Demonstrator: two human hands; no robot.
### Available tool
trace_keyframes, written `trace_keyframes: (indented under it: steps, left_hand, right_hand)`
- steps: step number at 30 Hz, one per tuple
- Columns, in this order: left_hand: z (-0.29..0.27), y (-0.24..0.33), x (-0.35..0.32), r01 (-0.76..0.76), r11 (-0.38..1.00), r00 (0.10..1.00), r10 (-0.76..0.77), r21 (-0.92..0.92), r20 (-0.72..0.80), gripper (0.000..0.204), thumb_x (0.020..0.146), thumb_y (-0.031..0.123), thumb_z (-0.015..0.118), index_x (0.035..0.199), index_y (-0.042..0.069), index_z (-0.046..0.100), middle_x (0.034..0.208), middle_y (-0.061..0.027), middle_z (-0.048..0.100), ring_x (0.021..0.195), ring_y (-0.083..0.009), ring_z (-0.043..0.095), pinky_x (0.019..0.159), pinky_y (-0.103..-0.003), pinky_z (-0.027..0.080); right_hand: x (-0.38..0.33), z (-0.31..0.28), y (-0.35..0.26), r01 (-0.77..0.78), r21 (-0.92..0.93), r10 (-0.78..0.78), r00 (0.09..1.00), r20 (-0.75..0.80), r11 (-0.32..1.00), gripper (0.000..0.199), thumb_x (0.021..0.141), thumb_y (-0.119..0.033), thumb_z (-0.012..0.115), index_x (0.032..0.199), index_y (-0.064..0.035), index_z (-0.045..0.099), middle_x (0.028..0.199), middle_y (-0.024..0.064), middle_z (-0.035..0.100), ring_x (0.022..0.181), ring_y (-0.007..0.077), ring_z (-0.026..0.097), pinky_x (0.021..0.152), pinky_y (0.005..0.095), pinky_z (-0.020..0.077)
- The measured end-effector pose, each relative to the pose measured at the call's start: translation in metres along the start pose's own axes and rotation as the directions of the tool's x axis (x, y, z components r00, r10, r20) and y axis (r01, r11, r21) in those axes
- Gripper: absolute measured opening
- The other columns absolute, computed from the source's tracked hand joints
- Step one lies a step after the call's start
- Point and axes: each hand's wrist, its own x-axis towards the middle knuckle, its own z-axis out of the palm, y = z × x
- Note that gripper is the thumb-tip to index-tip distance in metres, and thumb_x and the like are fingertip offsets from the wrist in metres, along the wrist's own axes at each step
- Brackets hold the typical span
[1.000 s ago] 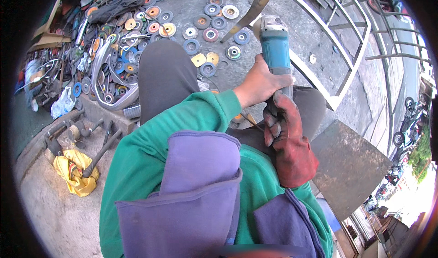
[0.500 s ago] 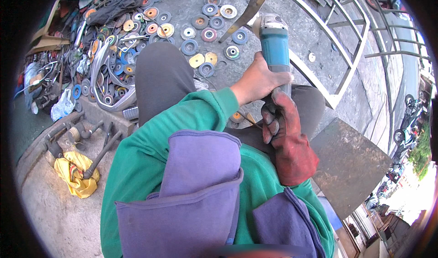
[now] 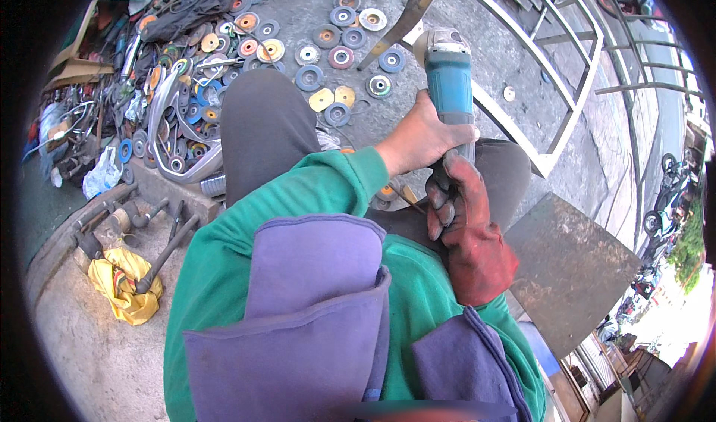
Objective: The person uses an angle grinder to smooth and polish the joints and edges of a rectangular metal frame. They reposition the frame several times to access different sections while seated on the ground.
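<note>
A teal angle grinder [image 3: 450, 85] points away from me, its grey metal head at the far end. My bare left hand [image 3: 424, 135] is wrapped round the grey rear part of its body, the thumb lying across the top. My right hand [image 3: 471, 217], in a worn red work glove, is closed on the grinder's rear end just below the left hand. Its fingers are curled and the gloved thumb lies along the tool. A dark flat metal bar [image 3: 406, 20] slants down beside the grinder's head. The grinder's disc cannot be made out.
Several used grinding discs [image 3: 326, 35] lie on the ground ahead and to the left. A pale metal frame [image 3: 589, 71] stands beyond the grinder. A rusty metal plate [image 3: 573, 273] is at my right, and a yellow cloth [image 3: 127, 286] with pipes lies at my left.
The grinder's head has tilted slightly, and both hands have shifted a little with it, still gripping. The purple cloth on my front has moved slightly left.
</note>
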Motion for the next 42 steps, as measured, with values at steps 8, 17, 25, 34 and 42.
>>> trace_keyframes:
  steps: [8, 17, 25, 34, 42]
  left_hand:
    - [-0.004, -0.001, 0.005, 0.044, 0.998, 0.996, -0.041, 0.043, -0.081, 0.051, 0.088, 0.027, 0.087, 0.124, 0.002, 0.059, 0.107, -0.0065, 0.067, 0.098, -0.0163, 0.067, 0.090, -0.036, 0.057]
    - [-0.002, -0.003, 0.009, 0.016, 0.996, 0.998, -0.011, 0.088, -0.059, 0.051, 0.088, 0.028, 0.087, 0.122, 0.001, 0.060, 0.110, -0.0070, 0.068, 0.100, -0.0160, 0.067, 0.091, -0.036, 0.057]
    - [0.003, -0.002, 0.009, -0.012, 0.998, 0.998, 0.015, 0.055, -0.061, 0.047, 0.088, 0.028, 0.087, 0.117, 0.001, 0.062, 0.105, -0.0060, 0.068, 0.096, -0.0159, 0.067, 0.088, -0.035, 0.057]
    - [-0.003, 0.002, 0.017, -0.026, 1.000, 0.999, 0.025, -0.012, -0.042, 0.043, 0.087, 0.026, 0.087, 0.116, 0.003, 0.064, 0.105, -0.0050, 0.068, 0.096, -0.0154, 0.066, 0.088, -0.035, 0.056]
    - [-0.004, 0.003, 0.027, 0.055, 0.998, 0.996, -0.052, 0.032, -0.071, 0.039, 0.088, 0.024, 0.086, 0.114, 0.003, 0.066, 0.102, -0.0046, 0.069, 0.096, -0.0153, 0.067, 0.088, -0.035, 0.056]
  right_hand:
    - [-0.007, 0.000, 0.002, 0.238, -0.183, -0.214, 0.967, 0.138, 0.954, 0.059, 0.109, -0.056, 0.048, 0.155, -0.0189, 0.045, 0.122, 0.0098, 0.052, 0.088, 0.0126, 0.049, 0.065, 0.0289, 0.0473]
    - [0.009, 0.016, -0.015, -0.049, 0.023, 0.052, 0.983, -0.177, 0.999, 0.051, 0.102, -0.056, 0.061, 0.120, -0.0085, 0.057, 0.088, 0.0053, 0.053, 0.062, 0.0117, 0.047, 0.050, 0.0275, 0.0449]
    - [0.005, 0.020, -0.019, -0.051, 0.014, 0.053, 0.981, -0.188, 0.999, 0.056, 0.102, -0.055, 0.062, 0.130, -0.0068, 0.056, 0.090, 0.0064, 0.055, 0.063, 0.0124, 0.049, 0.050, 0.0281, 0.0464]
    - [0.018, 0.013, -0.025, -0.093, 0.006, 0.093, 0.991, -0.102, 0.996, 0.057, 0.106, -0.056, 0.055, 0.137, -0.0086, 0.054, 0.099, 0.0063, 0.054, 0.073, 0.0106, 0.048, 0.056, 0.0269, 0.0450]
    - [0.040, 0.011, -0.027, -0.174, 0.089, 0.189, 0.960, -0.208, 0.981, 0.061, 0.091, -0.057, 0.071, 0.113, -0.0003, 0.063, 0.074, 0.0058, 0.054, 0.045, 0.0164, 0.045, 0.036, 0.0327, 0.0400]
